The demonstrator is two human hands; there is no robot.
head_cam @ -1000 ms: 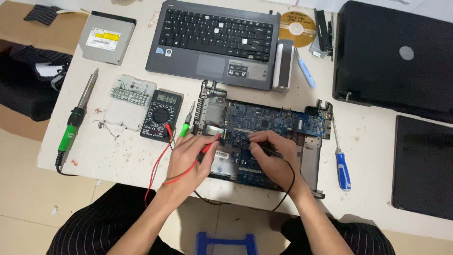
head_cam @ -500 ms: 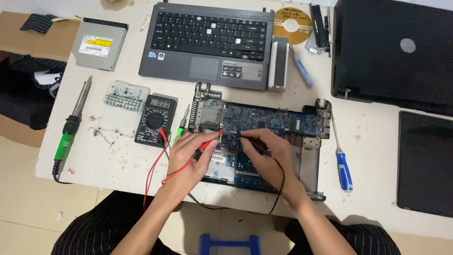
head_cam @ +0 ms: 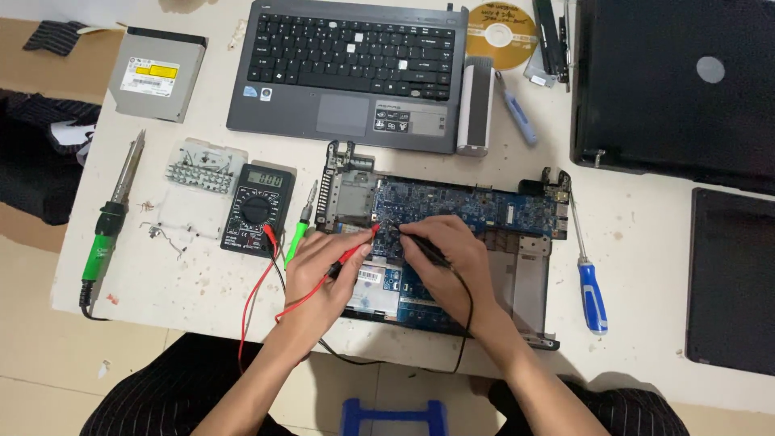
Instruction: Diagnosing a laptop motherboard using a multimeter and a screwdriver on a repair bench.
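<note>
At frame centre, the left hand (head_cam: 323, 270) pinches a red probe (head_cam: 355, 249) and the right hand (head_cam: 448, 258) a black probe (head_cam: 426, 252), both tips testing a blue laptop motherboard (head_cam: 468, 211); steady contact seems needed next.

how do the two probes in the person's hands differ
The red probe sits in the left hand, slanting up to the right; the black probe sits in the right hand, slanting up to the left. Both tips meet the blue circuit board, and both are held like pens.

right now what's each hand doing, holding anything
Left hand: closed on the red probe, tip on the circuit board.
Right hand: closed on the black probe.
</note>
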